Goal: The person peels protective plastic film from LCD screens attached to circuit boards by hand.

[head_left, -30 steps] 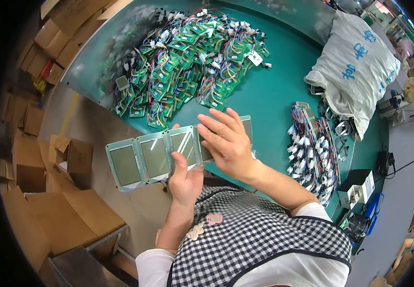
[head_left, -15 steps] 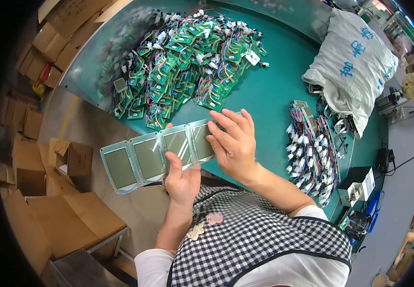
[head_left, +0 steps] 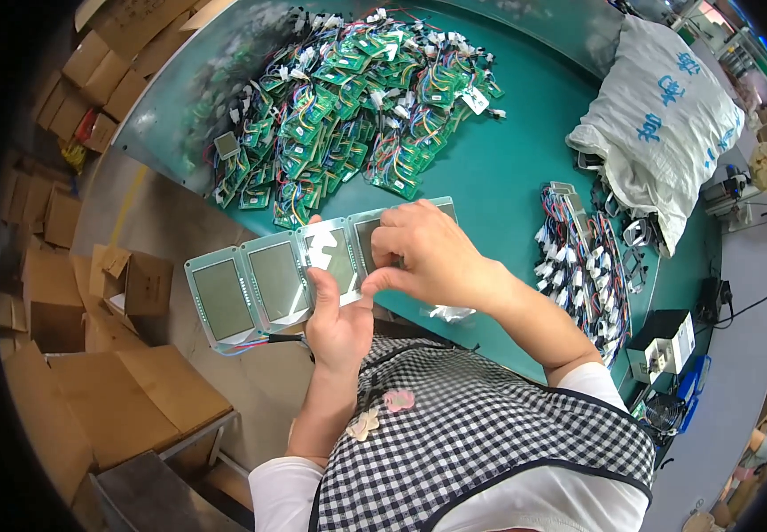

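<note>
A row of grey display panels [head_left: 281, 279], joined side by side in a strip, is held in the air just over the near edge of the green table [head_left: 508, 177], in front of the person's checked apron [head_left: 481, 443]. The left hand [head_left: 337, 310] supports the strip from below, its thumb laid up on a panel face, grip closed on the strip. The right hand [head_left: 428, 253] covers the right end, thumb and forefinger pinching at a panel's face; what lies between them cannot be made out. Thin coloured wires [head_left: 255, 341] hang under the left panels. Farther back on the table lies a heap of green circuit boards [head_left: 348, 106], a white sack [head_left: 667, 124] to the right, and wired connectors [head_left: 579, 266] beside it
</note>
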Motion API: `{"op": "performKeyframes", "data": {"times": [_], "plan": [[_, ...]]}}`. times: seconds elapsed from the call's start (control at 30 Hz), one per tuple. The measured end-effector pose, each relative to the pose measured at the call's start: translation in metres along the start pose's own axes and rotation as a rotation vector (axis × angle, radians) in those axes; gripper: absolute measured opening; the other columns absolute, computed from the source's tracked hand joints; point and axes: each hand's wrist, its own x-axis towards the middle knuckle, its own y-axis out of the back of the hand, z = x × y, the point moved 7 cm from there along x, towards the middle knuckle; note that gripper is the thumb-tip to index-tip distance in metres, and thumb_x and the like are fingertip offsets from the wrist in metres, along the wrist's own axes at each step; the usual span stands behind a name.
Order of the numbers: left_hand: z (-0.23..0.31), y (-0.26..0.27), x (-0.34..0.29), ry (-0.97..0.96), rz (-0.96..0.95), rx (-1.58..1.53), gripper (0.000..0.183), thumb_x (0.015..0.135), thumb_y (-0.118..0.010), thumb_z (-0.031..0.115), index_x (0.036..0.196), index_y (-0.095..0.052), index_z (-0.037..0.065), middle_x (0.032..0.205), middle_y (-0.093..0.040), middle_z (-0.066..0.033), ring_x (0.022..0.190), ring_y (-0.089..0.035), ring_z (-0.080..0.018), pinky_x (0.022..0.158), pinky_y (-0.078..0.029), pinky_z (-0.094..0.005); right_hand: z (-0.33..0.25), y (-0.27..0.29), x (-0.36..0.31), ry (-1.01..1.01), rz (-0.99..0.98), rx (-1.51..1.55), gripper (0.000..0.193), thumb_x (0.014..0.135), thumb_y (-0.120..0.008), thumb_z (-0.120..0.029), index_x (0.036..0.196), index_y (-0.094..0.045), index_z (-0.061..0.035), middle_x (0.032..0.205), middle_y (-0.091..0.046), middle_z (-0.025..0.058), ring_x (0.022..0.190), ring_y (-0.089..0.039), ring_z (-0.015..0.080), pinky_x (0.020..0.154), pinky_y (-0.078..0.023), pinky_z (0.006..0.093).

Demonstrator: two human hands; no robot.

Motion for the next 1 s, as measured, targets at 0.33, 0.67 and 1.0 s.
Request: {"op": "performKeyframes", "data": {"times": [0.33, 0.67, 1.0], "plan": [[0.004, 0.009, 0.001, 0.003, 0.062, -0.057, 0.05, 0.087, -0.041, 0.035, 0.129, -0.026, 0.011, 0.123, -0.04, -0.0037, 0.114, -0.039, -0.0205, 0.093, -0.034, -0.0406, 0.022, 0.036, -0.01, -0.048, 0.327, 0.048, 0.011, 0.067, -0.062, -0.008, 0.067, -0.052, -0.0026, 0.067, -0.052, 0.0099, 0.063, -0.051, 0.027, 0.057, -0.04, 0.0357], [0.028, 0.027, 0.016, -0.106, 0.111, -0.078, 0.05, 0.086, -0.044, 0.034, 0.128, -0.028, 0.012, 0.121, -0.042, -0.0035, 0.113, -0.04, -0.0211, 0.093, -0.034, -0.0428, 0.149, -0.093, -0.173, -0.443, -0.147, -0.369, 0.012, 0.067, -0.062, -0.014, 0.07, -0.056, -0.0046, 0.073, -0.058, 0.0141, 0.069, -0.057, 0.03, 0.061, -0.046, 0.038], [0.001, 0.0, 0.007, 0.052, 0.047, -0.096, 0.05, 0.088, -0.038, 0.034, 0.13, -0.024, 0.011, 0.123, -0.04, -0.0032, 0.112, -0.041, -0.0215, 0.09, -0.038, -0.0411, 0.013, 0.026, -0.036, -0.018, 0.105, -0.247, 0.043, 0.053, -0.071, -0.04, 0.063, -0.046, -0.0068, 0.065, -0.044, 0.0064, 0.061, -0.048, 0.0261, 0.052, -0.038, 0.0366]]}}
